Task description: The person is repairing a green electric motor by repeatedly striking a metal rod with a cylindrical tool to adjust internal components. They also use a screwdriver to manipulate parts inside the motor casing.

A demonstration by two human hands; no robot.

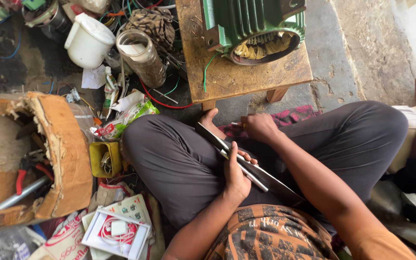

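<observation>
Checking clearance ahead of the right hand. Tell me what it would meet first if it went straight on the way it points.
The right hand points up-left; it would likely first meet the wooden stool leg or edge, though depth is unclear.

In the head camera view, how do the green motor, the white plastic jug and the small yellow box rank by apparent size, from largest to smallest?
1. Green motor, although the top edge of the frame cuts it off.
2. White plastic jug.
3. Small yellow box, which looks smallest even though it is nearer the camera.
</observation>
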